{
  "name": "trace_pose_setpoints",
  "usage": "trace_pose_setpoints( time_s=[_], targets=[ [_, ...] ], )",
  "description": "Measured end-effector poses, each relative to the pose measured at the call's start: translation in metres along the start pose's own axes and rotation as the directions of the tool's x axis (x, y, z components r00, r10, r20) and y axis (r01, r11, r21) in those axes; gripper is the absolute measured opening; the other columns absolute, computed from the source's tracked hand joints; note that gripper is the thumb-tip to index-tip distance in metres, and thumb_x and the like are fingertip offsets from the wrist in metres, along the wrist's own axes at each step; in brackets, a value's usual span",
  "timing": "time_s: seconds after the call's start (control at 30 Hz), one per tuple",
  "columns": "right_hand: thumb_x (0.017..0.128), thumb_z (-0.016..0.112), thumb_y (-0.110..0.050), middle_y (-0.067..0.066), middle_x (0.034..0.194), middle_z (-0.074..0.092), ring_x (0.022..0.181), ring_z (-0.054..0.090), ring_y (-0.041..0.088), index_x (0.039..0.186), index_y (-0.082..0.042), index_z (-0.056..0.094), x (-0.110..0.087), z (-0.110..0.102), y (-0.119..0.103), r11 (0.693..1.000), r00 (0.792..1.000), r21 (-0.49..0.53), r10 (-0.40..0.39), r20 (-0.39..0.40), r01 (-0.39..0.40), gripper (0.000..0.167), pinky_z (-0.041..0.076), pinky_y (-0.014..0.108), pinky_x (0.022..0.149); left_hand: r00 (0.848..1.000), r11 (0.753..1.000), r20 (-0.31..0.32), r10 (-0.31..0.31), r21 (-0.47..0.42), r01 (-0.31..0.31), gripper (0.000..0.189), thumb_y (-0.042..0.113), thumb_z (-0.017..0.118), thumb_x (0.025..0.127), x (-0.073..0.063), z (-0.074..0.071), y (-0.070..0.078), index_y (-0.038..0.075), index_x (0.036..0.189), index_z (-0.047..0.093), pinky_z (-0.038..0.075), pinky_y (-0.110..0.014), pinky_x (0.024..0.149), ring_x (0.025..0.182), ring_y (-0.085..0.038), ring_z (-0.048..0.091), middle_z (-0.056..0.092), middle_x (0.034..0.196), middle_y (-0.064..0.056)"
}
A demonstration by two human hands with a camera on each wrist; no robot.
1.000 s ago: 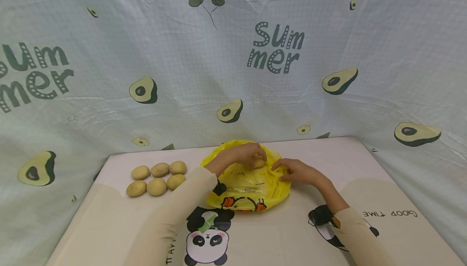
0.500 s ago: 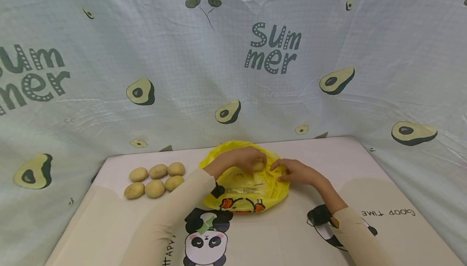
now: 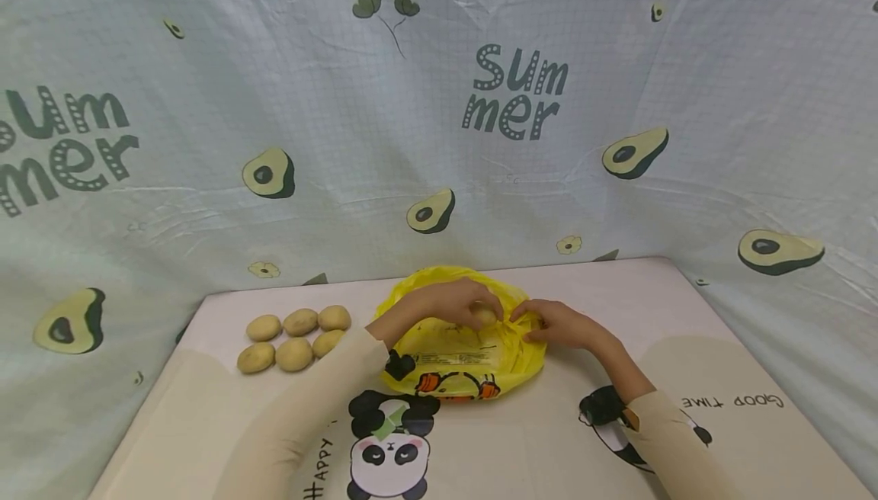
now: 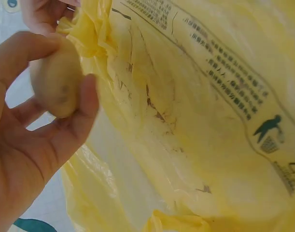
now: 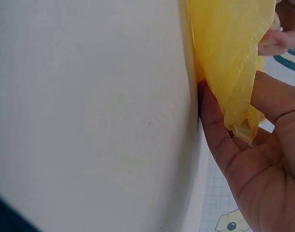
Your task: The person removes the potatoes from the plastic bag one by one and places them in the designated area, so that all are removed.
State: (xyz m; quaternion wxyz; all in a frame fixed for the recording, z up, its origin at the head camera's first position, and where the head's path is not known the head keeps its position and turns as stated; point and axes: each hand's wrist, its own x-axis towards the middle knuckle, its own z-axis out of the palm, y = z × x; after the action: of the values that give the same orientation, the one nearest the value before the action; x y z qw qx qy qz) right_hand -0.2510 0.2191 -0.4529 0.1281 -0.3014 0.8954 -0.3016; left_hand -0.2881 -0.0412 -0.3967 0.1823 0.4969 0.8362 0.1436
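A yellow plastic bag (image 3: 453,363) lies on the table with its mouth spread upward. Over the bag, my left hand (image 3: 456,300) grips a potato (image 4: 58,79) between thumb and fingers, as the left wrist view shows up close. My right hand (image 3: 564,323) pinches the bag's gathered right edge; in the right wrist view the yellow film (image 5: 231,58) runs between thumb and fingers. Printed text and a litter-bin symbol show on the bag in the left wrist view. To the left, several potatoes (image 3: 293,354) rest in two rows, one partly behind the left sleeve.
The light table cover (image 3: 521,447) carries panda drawings and lettering. Behind the table's far edge hangs a pale curtain (image 3: 343,142) printed with avocados. A dark camera strap is on each wrist.
Inside the bag area, the left wrist and forearm have shifted slightly left and the potato shows a little more. The right hand keeps its hold on the bag edge.
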Motion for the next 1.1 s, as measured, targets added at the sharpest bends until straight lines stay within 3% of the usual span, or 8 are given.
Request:
trace_pose_setpoints(
  time_s=[0.17, 0.4, 1.1],
  targets=[
    [0.095, 0.072, -0.015, 0.010, 0.126, 0.065, 0.098, 0.055, 0.018, 0.126, -0.010, 0.065, -0.001, 0.000, 0.001, 1.000, 1.000, 0.002, -0.007, -0.002, 0.007, 0.032, 0.050, 0.036, 0.087, 0.998, 0.998, -0.063, 0.019, -0.050, -0.022, 0.028, 0.020, 0.071, 0.097, -0.009, 0.003, 0.001, 0.014, 0.125, 0.073, 0.048, -0.022, 0.090, 0.102, -0.008, 0.059, 0.070, 0.122, 0.007],
    [0.096, 0.071, -0.016, 0.009, 0.126, 0.064, 0.092, 0.052, 0.018, 0.126, -0.012, 0.064, -0.001, -0.001, 0.001, 1.000, 1.000, 0.010, 0.011, 0.003, -0.011, 0.031, 0.047, 0.035, 0.084, 0.997, 0.995, -0.081, 0.018, -0.093, -0.025, 0.032, 0.023, 0.074, 0.095, -0.024, 0.004, 0.006, 0.015, 0.125, 0.073, 0.047, -0.025, 0.100, 0.111, -0.008, 0.060, 0.071, 0.122, 0.008],
    [0.095, 0.071, -0.013, 0.013, 0.130, 0.063, 0.110, 0.057, 0.026, 0.125, -0.009, 0.065, -0.003, -0.001, -0.003, 1.000, 1.000, 0.003, 0.027, -0.004, -0.027, 0.030, 0.049, 0.050, 0.101, 0.990, 0.993, -0.135, 0.051, -0.098, -0.064, 0.030, 0.021, 0.074, 0.095, -0.057, 0.020, 0.009, 0.012, 0.123, 0.074, 0.046, -0.033, 0.105, 0.116, -0.012, 0.062, 0.072, 0.121, 0.005]
  ],
)
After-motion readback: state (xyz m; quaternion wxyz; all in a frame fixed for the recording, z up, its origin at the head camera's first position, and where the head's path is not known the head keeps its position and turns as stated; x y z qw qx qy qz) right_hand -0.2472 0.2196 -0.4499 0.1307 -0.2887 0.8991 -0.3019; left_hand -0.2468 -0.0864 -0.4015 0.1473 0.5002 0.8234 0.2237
